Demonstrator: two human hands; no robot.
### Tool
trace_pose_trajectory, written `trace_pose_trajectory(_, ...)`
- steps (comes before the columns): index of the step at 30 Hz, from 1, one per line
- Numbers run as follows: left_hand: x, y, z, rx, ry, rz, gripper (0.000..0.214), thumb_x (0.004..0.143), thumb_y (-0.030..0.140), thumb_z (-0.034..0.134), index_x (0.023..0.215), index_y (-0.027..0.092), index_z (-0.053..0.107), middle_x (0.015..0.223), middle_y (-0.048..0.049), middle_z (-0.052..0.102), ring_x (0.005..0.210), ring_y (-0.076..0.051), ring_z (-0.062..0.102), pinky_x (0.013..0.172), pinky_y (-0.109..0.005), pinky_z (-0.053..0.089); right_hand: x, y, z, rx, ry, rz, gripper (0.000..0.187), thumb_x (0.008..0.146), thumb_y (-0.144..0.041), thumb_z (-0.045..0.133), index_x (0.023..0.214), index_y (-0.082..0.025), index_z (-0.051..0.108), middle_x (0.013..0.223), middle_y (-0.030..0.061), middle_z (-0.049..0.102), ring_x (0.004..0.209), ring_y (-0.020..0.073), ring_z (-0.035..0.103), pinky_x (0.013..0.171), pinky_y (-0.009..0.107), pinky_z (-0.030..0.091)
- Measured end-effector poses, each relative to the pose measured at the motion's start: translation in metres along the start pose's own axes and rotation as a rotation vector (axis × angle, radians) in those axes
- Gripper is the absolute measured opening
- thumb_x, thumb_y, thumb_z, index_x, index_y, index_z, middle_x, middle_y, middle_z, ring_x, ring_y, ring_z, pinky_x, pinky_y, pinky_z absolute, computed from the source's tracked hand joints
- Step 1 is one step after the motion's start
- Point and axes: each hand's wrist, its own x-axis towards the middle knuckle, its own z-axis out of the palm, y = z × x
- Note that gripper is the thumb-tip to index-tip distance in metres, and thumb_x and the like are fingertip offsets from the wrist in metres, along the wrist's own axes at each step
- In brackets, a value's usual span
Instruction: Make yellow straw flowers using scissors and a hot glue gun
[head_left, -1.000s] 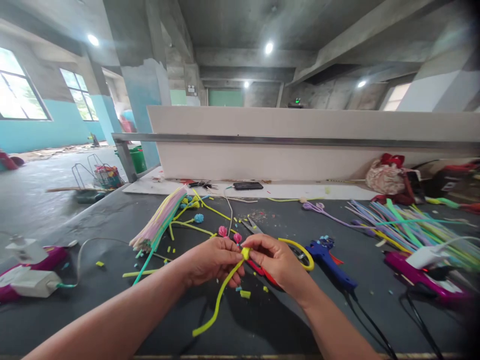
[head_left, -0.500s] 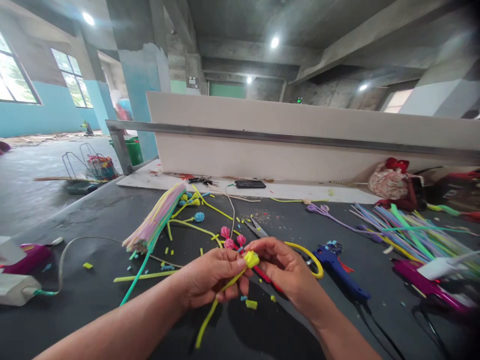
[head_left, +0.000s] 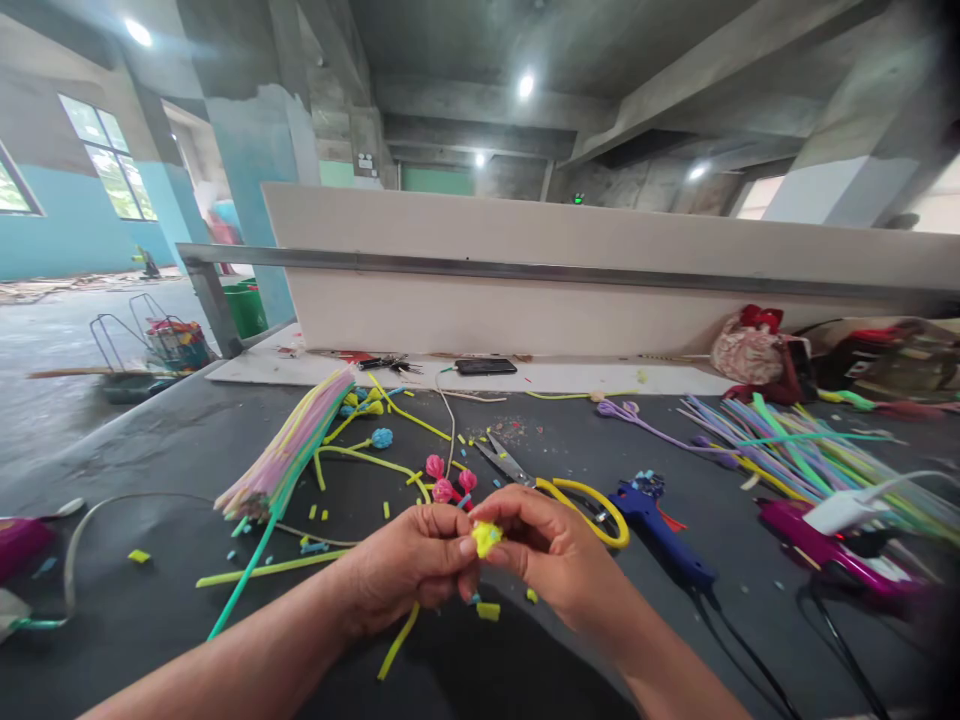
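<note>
Both my hands meet low in the middle of the dark table (head_left: 172, 440). My left hand (head_left: 409, 575) is closed on a yellow pipe cleaner (head_left: 397, 640), whose free stem hangs down below my fist. Its upper end is rolled into a small yellow coil (head_left: 486, 538), pinched between the fingertips of my right hand (head_left: 551, 560) and my left thumb. Just behind my hands lie pink-tipped stems (head_left: 444, 482) and yellow-handled scissors (head_left: 570, 497).
A bundle of pastel pipe cleaners (head_left: 281, 460) lies to the left, and a bigger spread (head_left: 810, 450) to the right. A blue glue gun (head_left: 660, 525) and a magenta one (head_left: 832, 550) lie right of my hands. A phone (head_left: 486, 366) rests by the white board wall.
The yellow stem has been wound further into the coil, so less of it hangs below my left hand. Both hands sit slightly lower and closer together.
</note>
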Motion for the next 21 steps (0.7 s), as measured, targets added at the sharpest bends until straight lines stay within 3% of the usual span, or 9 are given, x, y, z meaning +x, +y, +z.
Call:
trace_pose_trajectory(7, 0.0034, -0.0045, -0.002, -0.059, 0.056, 0.041, 0.03, 0.067, 0.038, 0.073, 0.076, 0.012, 0.061, 0.066, -0.0046, 0.059, 0.054, -0.008, 0.048, 0.048, -0.019, 0.026, -0.0061, -0.0023, 0.0021, -0.18, 0.036, -0.131, 0.03, 0.073, -0.019, 0.066, 0.103, -0.024, 0.063, 0.081, 0.0006, 0.06, 0.073, 0.0137, 0.056, 0.069, 0.027, 0.046)
trace_pose_trajectory(12, 0.0029, -0.0042, -0.0037, -0.084, 0.112, 0.071, 0.027, 0.067, 0.035, 0.074, 0.072, 0.013, 0.06, 0.066, -0.0037, 0.06, 0.055, -0.008, 0.05, 0.05, -0.019, 0.029, -0.0054, -0.001, -0.0003, -0.169, 0.006, -0.201, 0.042, 0.069, -0.019, 0.07, 0.109, -0.027, 0.06, 0.099, 0.0032, 0.059, 0.082, 0.0156, 0.057, 0.072, 0.027, 0.046)
trace_pose_trajectory(15, 0.0021, -0.0032, -0.0034, -0.053, 0.112, 0.064, 0.027, 0.068, 0.035, 0.072, 0.073, 0.012, 0.059, 0.063, -0.0031, 0.059, 0.047, -0.005, 0.042, 0.045, -0.018, 0.024, -0.0034, -0.0028, 0.0001, -0.22, 0.015, -0.233, 0.027, 0.071, -0.017, 0.068, 0.098, -0.024, 0.064, 0.1, 0.0046, 0.061, 0.092, 0.0179, 0.057, 0.081, 0.03, 0.045)
trace_pose_trajectory(18, 0.0014, -0.0018, -0.0027, -0.044, 0.066, 0.053, 0.025, 0.073, 0.033, 0.069, 0.074, 0.011, 0.057, 0.061, -0.0028, 0.058, 0.041, -0.002, 0.031, 0.041, -0.018, 0.015, -0.001, -0.0031, -0.001, -0.204, 0.0, -0.192, 0.012, 0.074, -0.015, 0.064, 0.085, -0.021, 0.065, 0.089, 0.0036, 0.062, 0.083, 0.0158, 0.058, 0.074, 0.027, 0.045)
trace_pose_trajectory(21, 0.0007, 0.0001, -0.002, -0.057, 0.022, 0.03, 0.024, 0.08, 0.034, 0.061, 0.075, 0.012, 0.054, 0.063, -0.0036, 0.058, 0.04, -0.001, 0.029, 0.04, -0.017, 0.012, 0.0008, 0.0005, -0.0039, -0.107, -0.037, -0.13, 0.01, 0.074, -0.014, 0.064, 0.082, -0.02, 0.064, 0.088, 0.0029, 0.061, 0.082, 0.0154, 0.057, 0.073, 0.027, 0.045)
